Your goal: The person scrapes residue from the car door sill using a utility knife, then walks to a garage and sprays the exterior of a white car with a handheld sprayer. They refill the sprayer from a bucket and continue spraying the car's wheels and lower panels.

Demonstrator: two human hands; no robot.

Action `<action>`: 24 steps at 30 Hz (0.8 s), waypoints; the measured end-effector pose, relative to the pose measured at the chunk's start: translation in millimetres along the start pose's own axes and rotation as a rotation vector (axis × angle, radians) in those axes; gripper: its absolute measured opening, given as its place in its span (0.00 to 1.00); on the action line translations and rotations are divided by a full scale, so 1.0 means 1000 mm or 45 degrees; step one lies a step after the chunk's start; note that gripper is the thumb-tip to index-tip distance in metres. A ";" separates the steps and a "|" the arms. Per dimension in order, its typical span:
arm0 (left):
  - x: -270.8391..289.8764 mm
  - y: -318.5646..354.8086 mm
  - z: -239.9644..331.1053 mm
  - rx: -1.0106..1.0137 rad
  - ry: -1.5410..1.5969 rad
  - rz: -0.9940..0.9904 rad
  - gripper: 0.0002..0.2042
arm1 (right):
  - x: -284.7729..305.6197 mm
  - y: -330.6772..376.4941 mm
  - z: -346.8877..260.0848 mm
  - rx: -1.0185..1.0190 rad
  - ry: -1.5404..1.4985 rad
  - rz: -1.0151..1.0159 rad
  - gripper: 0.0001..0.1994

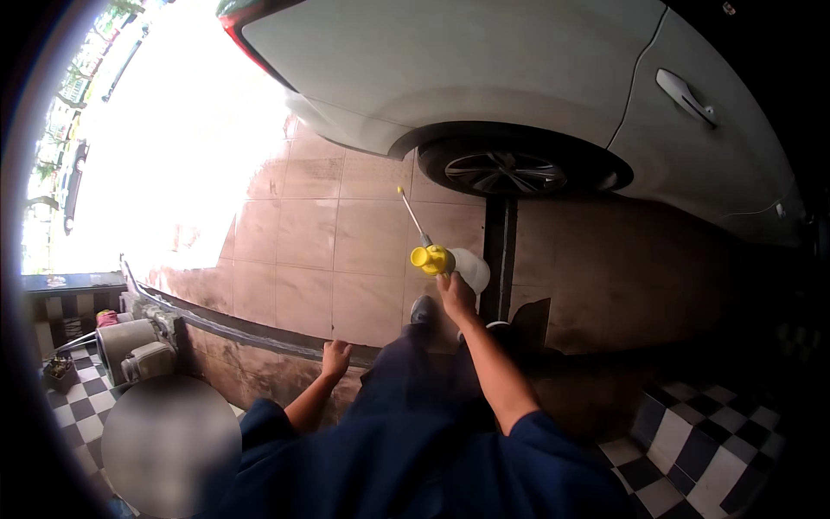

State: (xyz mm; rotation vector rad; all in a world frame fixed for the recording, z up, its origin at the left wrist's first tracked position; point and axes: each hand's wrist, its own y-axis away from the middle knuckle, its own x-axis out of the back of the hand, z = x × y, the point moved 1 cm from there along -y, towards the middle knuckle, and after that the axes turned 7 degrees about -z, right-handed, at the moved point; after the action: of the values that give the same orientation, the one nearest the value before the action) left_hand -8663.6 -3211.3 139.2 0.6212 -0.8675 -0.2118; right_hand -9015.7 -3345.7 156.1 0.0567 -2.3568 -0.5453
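Pump sprayer (439, 259), yellow-headed with a whitish tank, sits near the middle of the frame, and your right hand (456, 297) has its fingers wrapped around it just below the head; whether they press any trigger, I cannot tell. Your left hand (336, 356), lower and left of centre, has its fingers loosely closed, with nothing visible in them. From the head, the thin wand (414, 214) runs upward and slightly left, its yellow tip apart from the car (450, 73). To handle it well, I would keep your wrist firm, the tank steady and the wand ahead of your shoe (422, 310), turning the whole sprayer rather than twisting the wand. Watch the dark strip (500, 255) just right of the tank, running up to the wheel (504, 173), and the dark-topped ledge (277, 341) curving across the lower left. Your broadest room for moving is the tiled floor (298, 233) left of the wand; rightward, shadow hides the edges.
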 end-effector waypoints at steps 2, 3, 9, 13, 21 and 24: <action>0.006 0.006 0.004 -0.024 -0.040 0.002 0.12 | -0.007 -0.015 0.020 -0.012 -0.043 -0.063 0.21; 0.010 0.009 0.009 -0.050 -0.068 -0.005 0.12 | -0.005 -0.019 0.032 -0.026 -0.070 -0.081 0.22; -0.040 0.024 0.013 0.078 -0.096 -0.041 0.12 | 0.089 0.067 0.147 -0.054 -0.454 0.213 0.22; -0.077 -0.021 0.075 0.059 -0.397 -0.419 0.14 | 0.160 0.139 0.253 -0.145 -0.839 0.654 0.21; -0.181 -0.035 0.358 -0.117 0.222 -0.572 0.19 | 0.273 0.227 0.383 -0.640 -0.269 0.596 0.25; -0.208 -0.032 0.415 -0.175 0.171 -0.640 0.15 | 0.295 0.243 0.428 -0.734 -0.307 0.586 0.27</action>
State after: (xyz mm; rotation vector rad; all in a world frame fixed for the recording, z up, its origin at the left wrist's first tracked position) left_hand -9111.6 -3325.4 187.0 0.7087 -0.5501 -0.6705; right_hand -9489.7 -3022.4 157.5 -0.8300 -2.2348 -1.0081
